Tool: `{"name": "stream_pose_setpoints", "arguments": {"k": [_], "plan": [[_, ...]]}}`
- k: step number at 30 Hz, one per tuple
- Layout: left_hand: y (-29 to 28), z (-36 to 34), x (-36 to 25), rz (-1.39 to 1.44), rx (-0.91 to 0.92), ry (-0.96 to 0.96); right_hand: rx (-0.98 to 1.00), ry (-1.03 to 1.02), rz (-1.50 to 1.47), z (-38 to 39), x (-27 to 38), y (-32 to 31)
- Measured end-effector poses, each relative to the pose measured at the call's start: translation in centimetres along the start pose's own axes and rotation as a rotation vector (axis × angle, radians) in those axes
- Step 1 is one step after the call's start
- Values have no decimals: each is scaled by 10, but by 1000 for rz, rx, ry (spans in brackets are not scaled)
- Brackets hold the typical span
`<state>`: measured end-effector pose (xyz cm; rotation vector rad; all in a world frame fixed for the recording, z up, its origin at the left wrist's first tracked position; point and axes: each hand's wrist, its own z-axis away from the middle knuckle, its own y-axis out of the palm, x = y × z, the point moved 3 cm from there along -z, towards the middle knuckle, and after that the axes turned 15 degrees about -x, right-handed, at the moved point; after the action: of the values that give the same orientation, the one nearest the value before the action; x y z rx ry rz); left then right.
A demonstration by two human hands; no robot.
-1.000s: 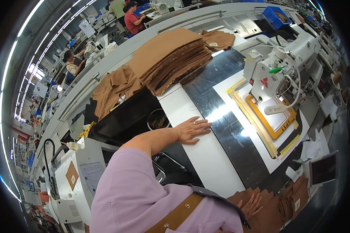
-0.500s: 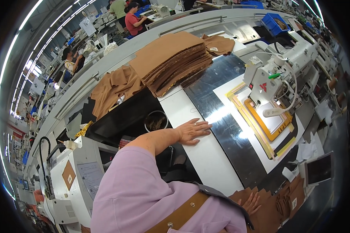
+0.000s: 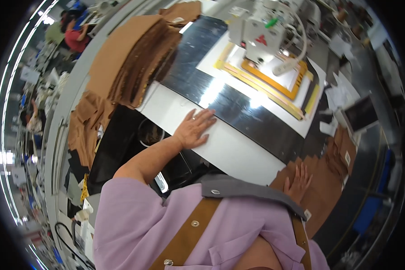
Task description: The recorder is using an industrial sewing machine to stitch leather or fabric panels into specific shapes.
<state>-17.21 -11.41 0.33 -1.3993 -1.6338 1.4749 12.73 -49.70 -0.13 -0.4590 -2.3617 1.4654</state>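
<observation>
Left grip (image 3: pixel 195 129), right grip (image 3: pixel 297 184) seemingly flat

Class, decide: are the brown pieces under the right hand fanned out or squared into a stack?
Fanned out: the brown pieces show a jagged, stepped edge near the right hand.

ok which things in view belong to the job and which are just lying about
Likely in the job:
brown zigzag-edged fabric pieces, under the right hand
flat white tabletop strip, under the left hand

Seemingly lying about:
crumpled white sheets
loose tan cloth heap
</observation>
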Motion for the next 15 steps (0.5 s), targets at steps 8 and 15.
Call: {"name": "stream_pose_setpoints", "arguments": {"k": [8, 15], "plan": [[9, -5, 1, 18, 28, 51, 36, 143, 76, 1, 7, -5], [14, -2, 3, 90, 56, 93, 107, 145, 150, 4, 16, -12]]}}
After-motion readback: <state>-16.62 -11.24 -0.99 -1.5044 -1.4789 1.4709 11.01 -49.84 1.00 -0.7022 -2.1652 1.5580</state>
